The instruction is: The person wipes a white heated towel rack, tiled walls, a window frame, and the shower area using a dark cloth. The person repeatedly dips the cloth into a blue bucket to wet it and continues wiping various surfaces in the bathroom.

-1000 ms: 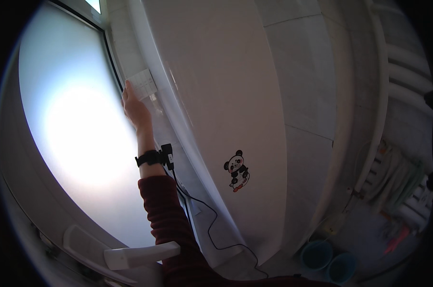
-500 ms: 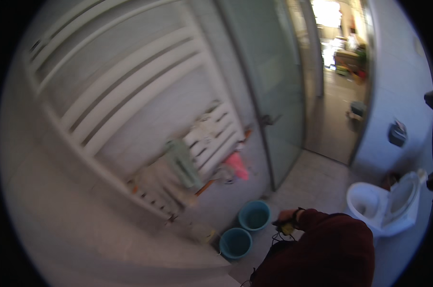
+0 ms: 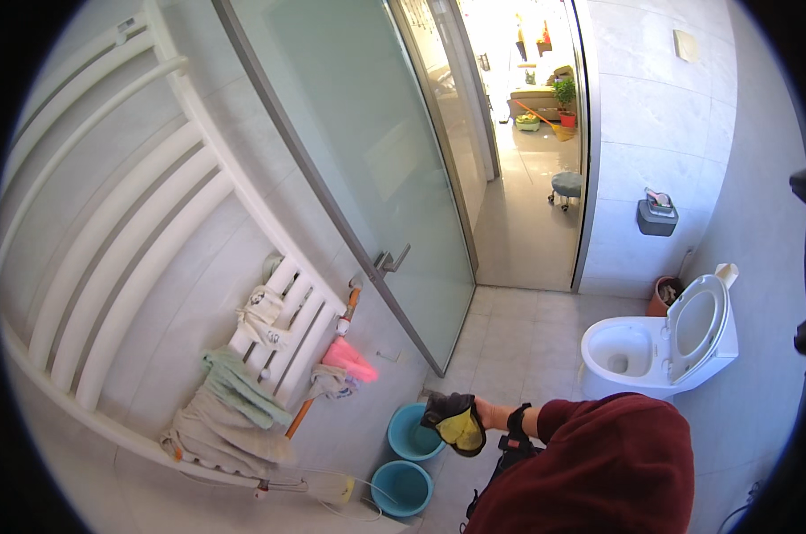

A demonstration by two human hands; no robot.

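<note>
The person stands in a bathroom and looks down along a dark red sleeve (image 3: 599,445). Only one hand (image 3: 456,420) is seen. It comes out from the sleeve toward the left of the picture, and I cannot tell for sure if it is the left or the right one. It wears a dark wrist band (image 3: 516,418) and it is closed around a yellow and black cloth (image 3: 461,429), which hangs a little below the fingers. The other hand is not in the picture.

The cloth is held in the air just above two blue buckets. The upper bucket (image 3: 412,433) is partly behind the cloth, and the lower bucket (image 3: 401,488) stands just beside it on the tiled floor (image 3: 518,343). Both buckets are close to the wall.

On the wall at the left is a white radiator (image 3: 289,334) with several rags (image 3: 234,396) hanging over it, and a pink cloth (image 3: 348,360) hangs near an orange pipe. A glass door (image 3: 376,169) with a metal handle is next to the radiator. At the right stands a white toilet (image 3: 661,343) with the lid up, well apart from the buckets. A grey box (image 3: 656,216) is fixed on the wall above it.
</note>
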